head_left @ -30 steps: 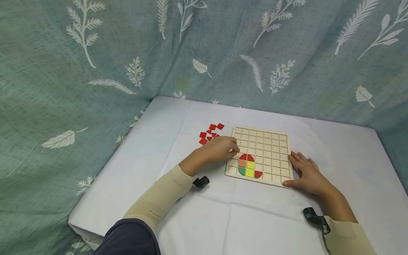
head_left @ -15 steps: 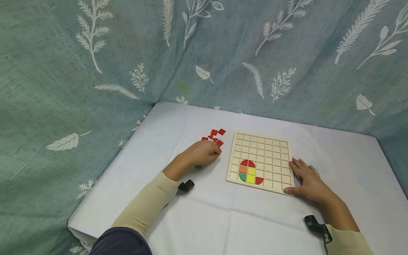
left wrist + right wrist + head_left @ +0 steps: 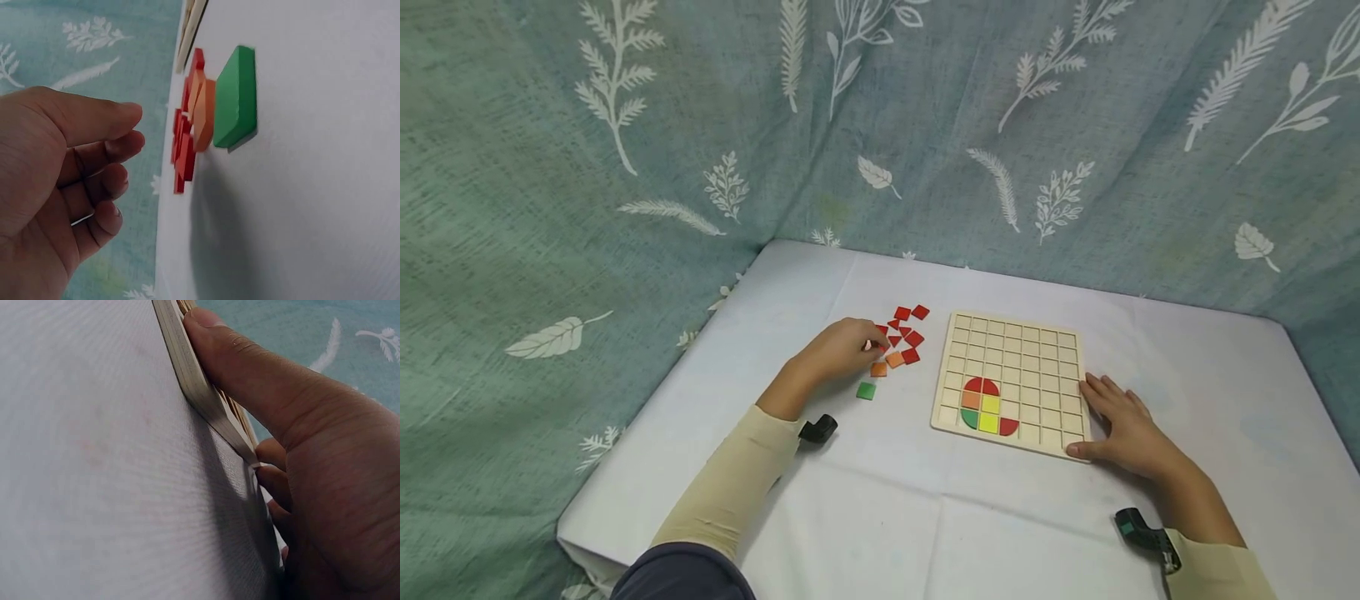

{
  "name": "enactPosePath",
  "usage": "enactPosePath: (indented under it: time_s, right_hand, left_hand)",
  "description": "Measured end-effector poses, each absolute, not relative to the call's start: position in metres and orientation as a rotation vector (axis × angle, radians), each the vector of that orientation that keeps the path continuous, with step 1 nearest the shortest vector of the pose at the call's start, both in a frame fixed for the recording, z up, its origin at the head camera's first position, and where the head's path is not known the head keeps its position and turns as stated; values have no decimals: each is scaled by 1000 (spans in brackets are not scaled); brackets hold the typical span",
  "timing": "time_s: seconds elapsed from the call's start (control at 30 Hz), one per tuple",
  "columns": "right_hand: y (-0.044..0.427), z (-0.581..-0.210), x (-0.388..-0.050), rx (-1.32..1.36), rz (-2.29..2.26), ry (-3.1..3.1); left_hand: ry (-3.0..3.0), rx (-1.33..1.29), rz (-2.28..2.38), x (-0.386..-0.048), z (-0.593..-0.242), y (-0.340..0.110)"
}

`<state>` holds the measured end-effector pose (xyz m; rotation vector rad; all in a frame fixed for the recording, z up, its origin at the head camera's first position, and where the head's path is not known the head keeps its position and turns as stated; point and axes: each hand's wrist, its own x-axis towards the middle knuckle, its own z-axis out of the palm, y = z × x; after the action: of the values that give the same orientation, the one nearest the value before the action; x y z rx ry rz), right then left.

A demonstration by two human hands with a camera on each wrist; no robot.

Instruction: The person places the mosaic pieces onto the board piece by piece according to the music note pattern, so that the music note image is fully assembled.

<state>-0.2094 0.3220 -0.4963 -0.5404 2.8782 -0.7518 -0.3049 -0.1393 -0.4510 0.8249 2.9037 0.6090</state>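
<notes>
Loosely bent and empty, the left hand (image 3: 842,346) hovers by the red tiles (image 3: 902,314).
A green square (image 3: 866,391) and orange squares (image 3: 895,359) lie nearer; rightward on the counter (image 3: 857,517) sits the gridded board (image 3: 1039,360), the right hand (image 3: 1123,423) resting, outstretched, against its right edge.

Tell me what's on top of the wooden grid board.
The wooden grid board holds three red pieces, two yellow pieces, an orange piece and a green piece. What lies beneath them is covered, and the right grip, touching the board's edge, hides part of it.
</notes>
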Motion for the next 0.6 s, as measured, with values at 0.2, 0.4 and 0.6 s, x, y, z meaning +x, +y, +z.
enactPosePath:
  time_s: [0.2, 0.4, 0.6]
  right_hand:
    - [323, -496, -210, -536, -747, 2877]
    - [324, -496, -210, -551, -754, 2894]
    - [321, -496, -210, -544, -752, 2879]
  left_hand:
    - [2903, 825, 585, -310, -450, -143]
    - [2866, 795, 575, -312, -453, -142]
    - [2813, 784, 554, -312, -457, -143]
